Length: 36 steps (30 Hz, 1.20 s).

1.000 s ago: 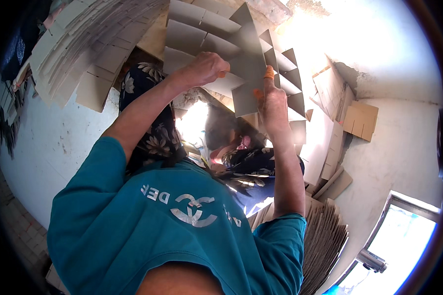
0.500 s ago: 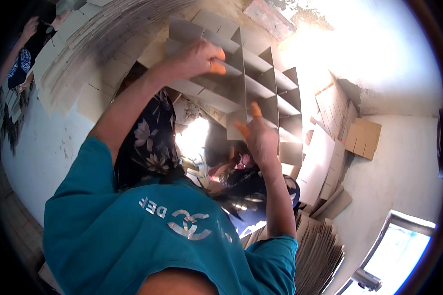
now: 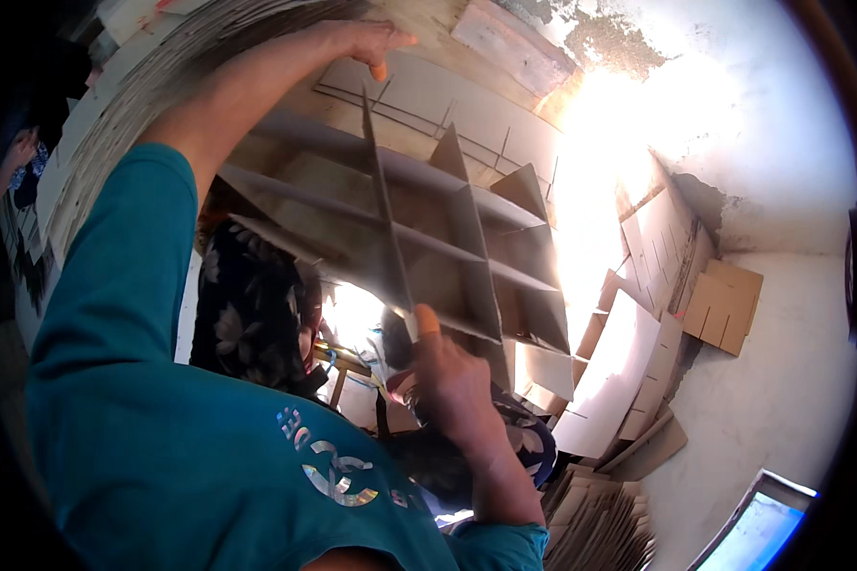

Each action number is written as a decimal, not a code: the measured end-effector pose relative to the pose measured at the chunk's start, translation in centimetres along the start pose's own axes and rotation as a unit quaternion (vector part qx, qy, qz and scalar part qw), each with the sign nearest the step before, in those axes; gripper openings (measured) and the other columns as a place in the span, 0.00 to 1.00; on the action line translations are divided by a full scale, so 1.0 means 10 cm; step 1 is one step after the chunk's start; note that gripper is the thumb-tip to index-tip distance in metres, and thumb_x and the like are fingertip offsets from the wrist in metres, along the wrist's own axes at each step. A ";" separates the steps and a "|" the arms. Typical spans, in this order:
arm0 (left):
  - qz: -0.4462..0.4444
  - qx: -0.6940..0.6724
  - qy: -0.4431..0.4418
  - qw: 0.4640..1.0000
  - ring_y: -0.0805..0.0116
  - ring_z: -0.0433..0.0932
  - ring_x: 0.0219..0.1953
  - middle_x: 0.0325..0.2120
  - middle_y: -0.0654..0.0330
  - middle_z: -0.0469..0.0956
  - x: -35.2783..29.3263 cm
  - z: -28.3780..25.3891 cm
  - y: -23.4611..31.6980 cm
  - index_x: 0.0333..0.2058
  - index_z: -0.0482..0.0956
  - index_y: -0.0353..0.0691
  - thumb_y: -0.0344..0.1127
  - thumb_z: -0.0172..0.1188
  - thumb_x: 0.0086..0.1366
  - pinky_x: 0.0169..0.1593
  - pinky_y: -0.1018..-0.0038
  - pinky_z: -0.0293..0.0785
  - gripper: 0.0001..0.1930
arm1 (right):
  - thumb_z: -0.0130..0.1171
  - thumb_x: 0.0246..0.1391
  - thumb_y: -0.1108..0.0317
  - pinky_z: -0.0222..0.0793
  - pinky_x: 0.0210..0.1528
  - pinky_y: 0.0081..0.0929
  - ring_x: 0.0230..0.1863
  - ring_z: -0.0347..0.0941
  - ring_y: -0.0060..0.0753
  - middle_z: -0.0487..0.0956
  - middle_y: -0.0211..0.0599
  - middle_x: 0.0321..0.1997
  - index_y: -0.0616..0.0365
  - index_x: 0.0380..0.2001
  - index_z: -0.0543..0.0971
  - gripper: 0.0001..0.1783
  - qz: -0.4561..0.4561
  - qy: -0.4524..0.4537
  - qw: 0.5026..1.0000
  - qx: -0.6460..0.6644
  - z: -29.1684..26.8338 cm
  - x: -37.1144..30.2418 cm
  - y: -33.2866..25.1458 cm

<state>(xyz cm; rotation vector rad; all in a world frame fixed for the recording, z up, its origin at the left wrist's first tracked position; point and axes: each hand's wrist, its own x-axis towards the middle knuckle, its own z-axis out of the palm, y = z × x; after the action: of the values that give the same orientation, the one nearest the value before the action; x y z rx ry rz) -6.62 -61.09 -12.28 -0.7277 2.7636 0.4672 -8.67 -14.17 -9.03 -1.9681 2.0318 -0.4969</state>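
Observation:
A grid of interlocking cardboard dividers stands in front of me, tilted, with its open cells facing up. My right hand is closed at its near edge, pinching the end of one long divider strip; an orange cover shows on a fingertip. Beyond the grid's far left side, my left hand is stretched out, off the grid. Its finger and thumb are apart, with orange covers on their tips, and nothing shows between them. Just past the grid, near that hand, lies a flat slotted cardboard strip.
Stacked cardboard sheets rise at the left. More slotted pieces lean along the right wall, above a bundle of cardboard strips. Dark flowered cloth hangs below the grid. Part of another person shows at the far left.
My left hand has left the grid and moved away to the far side. The grid and my right hand have shifted nearer to me, and the right hand also leftward.

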 end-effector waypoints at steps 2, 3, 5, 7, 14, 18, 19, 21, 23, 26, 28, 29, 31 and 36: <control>0.029 0.014 -0.028 0.999 0.54 0.53 0.64 0.61 0.47 0.56 0.20 0.13 -0.04 0.64 0.48 0.39 0.28 0.70 0.38 0.63 0.67 0.55 0.53 | 0.52 0.45 0.74 0.69 0.22 0.27 0.24 0.73 0.32 0.69 0.37 0.23 0.70 0.58 0.60 0.34 -0.007 -0.027 1.000 0.006 -0.02 -0.02 0.01; 0.058 0.026 -0.035 0.997 0.54 0.52 0.64 0.61 0.47 0.54 0.27 0.17 -0.03 0.64 0.45 0.39 0.27 0.71 0.37 0.63 0.67 0.55 0.56 | 0.52 0.45 0.74 0.69 0.23 0.27 0.25 0.72 0.32 0.69 0.37 0.24 0.70 0.59 0.59 0.35 -0.005 -0.032 0.999 0.001 -0.03 -0.03 0.00; 0.077 0.049 -0.035 0.995 0.55 0.50 0.65 0.62 0.46 0.52 0.40 0.32 -0.09 0.65 0.42 0.40 0.27 0.72 0.35 0.63 0.68 0.54 0.60 | 0.52 0.44 0.74 0.69 0.23 0.26 0.25 0.72 0.32 0.68 0.37 0.25 0.71 0.59 0.59 0.36 -0.004 -0.045 0.999 0.016 -0.06 -0.02 0.00; 0.055 0.071 -0.023 0.996 0.56 0.48 0.66 0.63 0.45 0.50 0.52 0.50 -0.25 0.65 0.40 0.39 0.28 0.73 0.32 0.64 0.69 0.53 0.62 | 0.53 0.44 0.74 0.69 0.23 0.27 0.24 0.72 0.33 0.69 0.37 0.25 0.70 0.59 0.59 0.36 -0.002 -0.051 0.999 0.018 -0.08 -0.02 -0.01; -0.016 0.036 -0.056 0.998 0.51 0.58 0.62 0.58 0.42 0.58 0.58 0.44 -0.28 0.63 0.45 0.37 0.36 0.77 0.27 0.60 0.69 0.59 0.63 | 0.53 0.43 0.76 0.69 0.23 0.28 0.24 0.72 0.34 0.70 0.40 0.25 0.72 0.59 0.59 0.36 0.014 -0.065 0.996 0.059 -0.14 0.02 -0.03; 0.017 0.029 0.030 0.999 0.49 0.65 0.55 0.50 0.44 0.67 0.75 0.68 -0.64 0.57 0.56 0.36 0.39 0.77 0.27 0.55 0.67 0.64 0.55 | 0.53 0.47 0.74 0.69 0.23 0.27 0.26 0.72 0.34 0.67 0.40 0.25 0.74 0.57 0.60 0.33 0.012 -0.080 0.995 0.054 -0.15 0.03 -0.01; -0.013 -0.006 0.012 1.000 0.49 0.67 0.53 0.48 0.45 0.68 0.68 0.61 -0.56 0.55 0.59 0.36 0.40 0.77 0.27 0.53 0.66 0.65 0.52 | 0.53 0.47 0.74 0.69 0.23 0.28 0.26 0.72 0.34 0.67 0.40 0.25 0.74 0.57 0.60 0.33 0.011 -0.085 0.995 0.051 -0.16 0.03 -0.01; -0.007 -0.012 0.044 0.999 0.51 0.68 0.50 0.46 0.47 0.69 0.71 0.71 -0.73 0.50 0.62 0.36 0.39 0.77 0.27 0.50 0.66 0.66 0.48 | 0.53 0.47 0.73 0.69 0.23 0.28 0.26 0.72 0.34 0.67 0.40 0.25 0.74 0.58 0.60 0.33 0.007 -0.078 0.995 0.060 -0.16 0.03 -0.02; 0.013 -0.040 0.073 0.996 0.54 0.69 0.48 0.44 0.48 0.70 0.72 0.79 -0.78 0.47 0.64 0.36 0.38 0.77 0.27 0.48 0.66 0.66 0.45 | 0.54 0.46 0.74 0.69 0.22 0.27 0.26 0.72 0.34 0.68 0.40 0.25 0.74 0.58 0.60 0.34 0.009 -0.071 0.996 0.054 -0.15 0.03 -0.02; 0.020 -0.108 0.082 0.991 0.57 0.69 0.44 0.40 0.50 0.70 0.72 0.88 -0.81 0.45 0.66 0.36 0.36 0.76 0.27 0.46 0.69 0.66 0.42 | 0.54 0.45 0.75 0.68 0.21 0.27 0.25 0.72 0.33 0.69 0.40 0.25 0.73 0.58 0.59 0.35 0.010 -0.061 0.998 0.032 -0.14 0.03 -0.02; -0.021 -0.141 0.050 0.989 0.59 0.68 0.43 0.39 0.51 0.69 0.79 0.92 -1.01 0.44 0.66 0.36 0.34 0.76 0.26 0.46 0.70 0.66 0.41 | 0.52 0.42 0.78 0.66 0.20 0.28 0.23 0.72 0.33 0.71 0.40 0.25 0.70 0.59 0.59 0.36 0.004 -0.048 0.998 0.026 -0.11 0.01 -0.02; -0.008 -0.124 0.037 0.992 0.58 0.68 0.43 0.39 0.52 0.69 0.80 0.93 -1.04 0.43 0.66 0.37 0.34 0.76 0.26 0.45 0.70 0.66 0.40 | 0.53 0.42 0.78 0.66 0.20 0.28 0.23 0.72 0.33 0.71 0.39 0.25 0.70 0.59 0.59 0.36 0.003 -0.045 0.999 0.023 -0.09 0.00 -0.01; 0.022 -0.088 0.008 0.996 0.58 0.68 0.43 0.38 0.52 0.69 0.78 0.81 -0.90 0.41 0.66 0.37 0.33 0.75 0.25 0.44 0.68 0.66 0.39 | 0.53 0.42 0.78 0.66 0.20 0.28 0.22 0.71 0.32 0.70 0.39 0.24 0.69 0.59 0.59 0.36 0.006 -0.037 0.999 0.019 -0.07 0.01 -0.01; 0.026 -0.082 0.023 0.996 0.58 0.69 0.43 0.37 0.52 0.70 0.55 0.76 -0.40 0.37 0.67 0.37 0.33 0.74 0.26 0.43 0.67 0.66 0.34 | 0.53 0.43 0.76 0.66 0.19 0.29 0.21 0.72 0.33 0.70 0.37 0.23 0.68 0.58 0.61 0.34 0.015 -0.027 0.999 0.009 -0.09 0.03 -0.03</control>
<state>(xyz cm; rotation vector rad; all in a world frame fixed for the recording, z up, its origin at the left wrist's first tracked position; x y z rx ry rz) -8.04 -63.94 -21.96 -0.7127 2.8177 0.7046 -8.81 -14.46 -8.05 -1.9162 2.0149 -0.4491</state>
